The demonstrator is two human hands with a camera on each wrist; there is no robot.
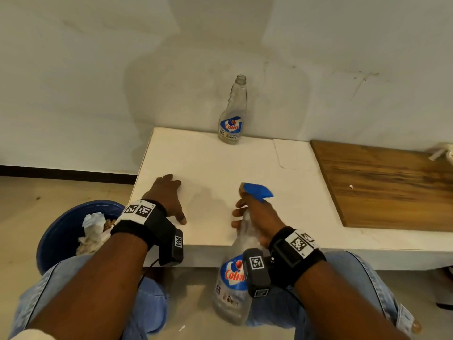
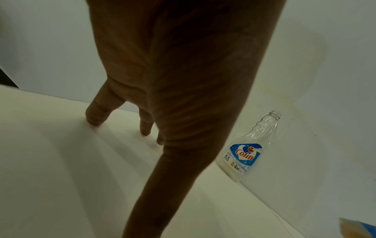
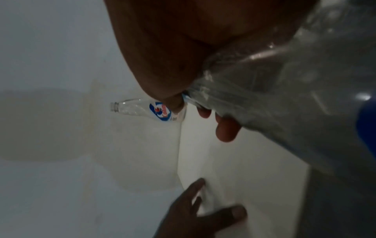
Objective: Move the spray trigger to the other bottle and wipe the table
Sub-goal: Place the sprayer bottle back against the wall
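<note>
While the right hand [image 1: 255, 217] grips the Colin spray bottle [image 1: 232, 285] by its neck, blue trigger [image 1: 257, 190] aimed over the table [image 1: 220, 163], the left hand [image 1: 169, 195] rests flat beside it, apparently for support; the uncapped Colin bottle [image 1: 232, 114] stands well beyond.

Left hand [image 1: 169, 197] lies flat, fingers spread, on the table [image 1: 220, 163]. Right hand [image 1: 257, 217], above the table's near edge, grips a bottle [image 1: 232, 285].

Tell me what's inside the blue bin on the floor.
The blue bin holds crumpled white paper or tissue, with something brownish beside it. The left hand wristband and the person's knee cover the bin's near side, so the rest is hidden.
</note>
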